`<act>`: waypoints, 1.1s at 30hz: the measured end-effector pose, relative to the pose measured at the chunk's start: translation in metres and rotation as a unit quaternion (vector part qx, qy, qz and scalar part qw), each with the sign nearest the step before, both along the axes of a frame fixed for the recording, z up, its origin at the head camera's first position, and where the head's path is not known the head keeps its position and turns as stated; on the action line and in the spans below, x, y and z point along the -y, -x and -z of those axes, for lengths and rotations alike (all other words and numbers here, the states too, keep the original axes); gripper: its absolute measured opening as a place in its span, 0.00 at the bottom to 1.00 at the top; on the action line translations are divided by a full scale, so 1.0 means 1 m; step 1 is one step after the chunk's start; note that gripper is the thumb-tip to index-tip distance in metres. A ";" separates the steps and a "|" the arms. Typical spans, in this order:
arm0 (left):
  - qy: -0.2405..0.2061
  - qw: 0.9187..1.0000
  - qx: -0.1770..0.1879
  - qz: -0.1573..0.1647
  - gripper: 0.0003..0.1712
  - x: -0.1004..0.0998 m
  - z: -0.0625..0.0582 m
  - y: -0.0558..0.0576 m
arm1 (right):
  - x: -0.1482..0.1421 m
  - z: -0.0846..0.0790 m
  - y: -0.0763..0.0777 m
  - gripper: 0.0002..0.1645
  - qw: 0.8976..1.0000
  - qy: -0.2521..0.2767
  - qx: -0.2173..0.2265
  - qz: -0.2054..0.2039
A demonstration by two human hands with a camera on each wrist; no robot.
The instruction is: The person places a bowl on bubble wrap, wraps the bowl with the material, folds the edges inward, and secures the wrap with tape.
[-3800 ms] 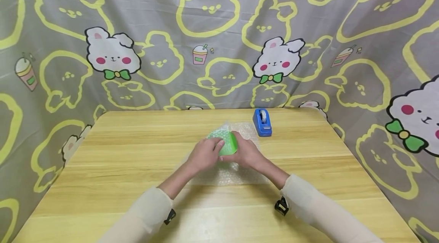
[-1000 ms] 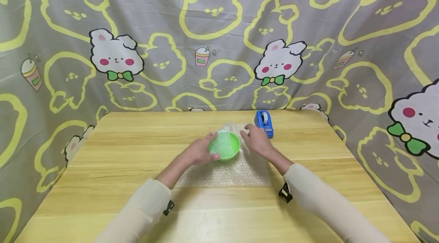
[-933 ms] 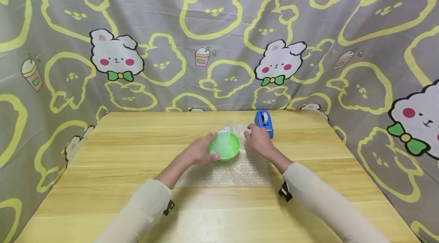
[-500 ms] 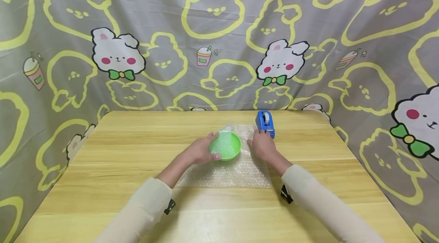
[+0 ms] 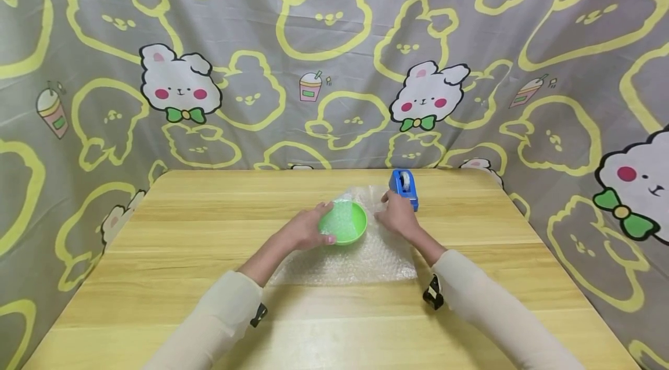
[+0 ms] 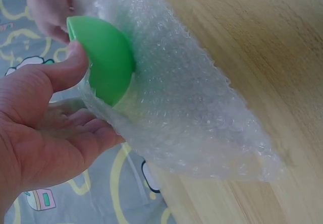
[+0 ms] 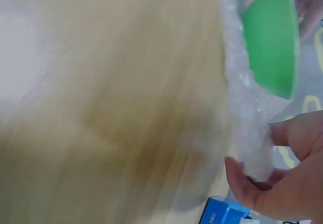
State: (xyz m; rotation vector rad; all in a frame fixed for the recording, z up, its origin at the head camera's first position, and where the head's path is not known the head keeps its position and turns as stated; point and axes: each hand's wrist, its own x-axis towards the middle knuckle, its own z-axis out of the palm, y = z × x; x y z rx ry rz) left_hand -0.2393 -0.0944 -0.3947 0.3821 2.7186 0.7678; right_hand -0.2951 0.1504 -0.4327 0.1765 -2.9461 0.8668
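A green bowl (image 5: 360, 222) sits mouth up on a sheet of bubble wrap (image 5: 345, 268) on the table, and a flap of the wrap is folded over its left side. My left hand (image 5: 305, 230) holds the bowl and that flap at the left, thumb at the rim and fingers against the wrap's outside in the left wrist view. At the right edge of the sheet, my right hand (image 5: 399, 216) pinches the bubble wrap between thumb and fingers. In the right wrist view this side of the wrap (image 7: 247, 118) rises off the table beside the bowl (image 7: 272, 42).
Just beyond my right hand stands a blue tape dispenser (image 5: 402, 183) with a roll of clear tape. The wooden table (image 5: 209, 213) is backed by a grey curtain (image 5: 345, 21) with rabbit prints.
My right hand has left the bowl, moved right and taken hold of the wrap's right edge, which is now raised. My left hand stays on the bowl and flap.
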 end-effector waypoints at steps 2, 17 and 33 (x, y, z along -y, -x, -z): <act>0.001 1.000 0.001 0.001 0.51 0.000 0.000 0.000 | 0.001 -0.007 -0.001 0.31 0.999 0.039 0.003 0.016; -0.001 1.000 0.002 -0.003 0.50 0.000 -0.002 0.000 | 0.005 -0.040 0.002 0.59 0.968 0.200 0.148 0.040; 0.009 1.000 0.005 0.001 0.50 -0.002 -0.002 0.002 | 0.005 -0.046 0.013 0.29 0.957 0.152 0.243 -0.040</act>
